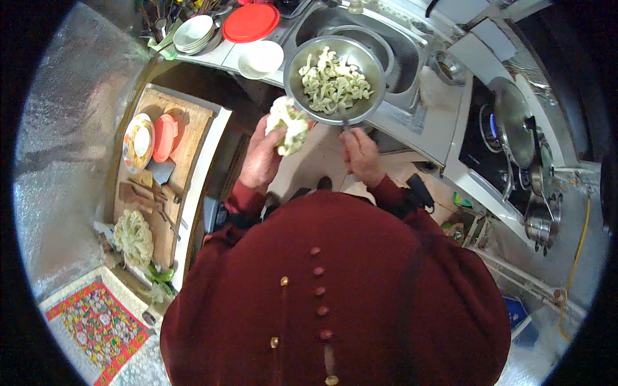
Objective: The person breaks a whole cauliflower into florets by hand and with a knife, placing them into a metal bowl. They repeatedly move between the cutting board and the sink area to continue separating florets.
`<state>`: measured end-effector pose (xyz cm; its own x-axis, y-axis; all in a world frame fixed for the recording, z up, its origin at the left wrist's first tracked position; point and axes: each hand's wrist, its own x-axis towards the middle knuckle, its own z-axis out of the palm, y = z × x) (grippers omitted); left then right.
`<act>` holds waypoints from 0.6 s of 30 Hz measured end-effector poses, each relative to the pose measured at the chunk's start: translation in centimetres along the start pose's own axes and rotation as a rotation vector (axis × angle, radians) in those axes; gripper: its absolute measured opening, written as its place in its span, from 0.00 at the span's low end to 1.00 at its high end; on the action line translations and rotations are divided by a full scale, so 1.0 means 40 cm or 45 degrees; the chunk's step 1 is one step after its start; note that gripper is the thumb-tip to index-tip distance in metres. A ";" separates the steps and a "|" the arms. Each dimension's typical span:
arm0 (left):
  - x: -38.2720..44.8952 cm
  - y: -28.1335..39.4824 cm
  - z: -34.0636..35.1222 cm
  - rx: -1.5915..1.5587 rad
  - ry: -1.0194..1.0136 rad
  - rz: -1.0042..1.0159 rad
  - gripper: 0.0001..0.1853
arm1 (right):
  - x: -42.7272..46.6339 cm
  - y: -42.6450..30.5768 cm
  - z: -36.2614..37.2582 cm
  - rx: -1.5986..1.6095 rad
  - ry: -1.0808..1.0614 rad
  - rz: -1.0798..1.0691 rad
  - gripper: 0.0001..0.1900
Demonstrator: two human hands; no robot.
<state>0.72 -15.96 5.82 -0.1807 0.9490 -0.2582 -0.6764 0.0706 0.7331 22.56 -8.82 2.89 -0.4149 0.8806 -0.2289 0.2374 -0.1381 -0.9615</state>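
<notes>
My left hand [263,157] grips a piece of cauliflower [287,126] just off the near left rim of a steel bowl [298,62]. Many cut cauliflower florets [333,84] lie in that bowl, which rests at the sink's front edge. In my right hand [362,152], below the bowl's near rim, is the handle of a slim knife-like tool [344,120]. Its far end reaches over the rim toward the florets, and my fingers hide part of the handle.
A second metal basin [388,50] sits in the sink [410,36]. White bowls [194,31] and a red lid [251,23] stand on the left counter. A lit gas stove [490,128] carries a pan at right. A cutting board [190,116] at left holds a cleaver [161,170] and cauliflower [134,237].
</notes>
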 end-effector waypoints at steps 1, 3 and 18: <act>0.020 -0.015 0.020 0.035 0.005 0.046 0.25 | 0.002 0.006 -0.025 -0.048 -0.008 -0.087 0.12; 0.058 -0.039 0.054 -0.001 0.013 0.076 0.25 | 0.003 0.007 -0.067 -0.132 -0.002 -0.155 0.10; 0.244 -0.061 0.128 0.042 -0.161 -0.003 0.27 | 0.077 -0.060 -0.133 -0.754 0.140 -0.891 0.03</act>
<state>4.28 -5.30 4.73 -0.0865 0.9798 -0.1800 -0.6527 0.0808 0.7533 25.38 -3.37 5.32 -0.5549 0.7182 0.4198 0.3872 0.6696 -0.6338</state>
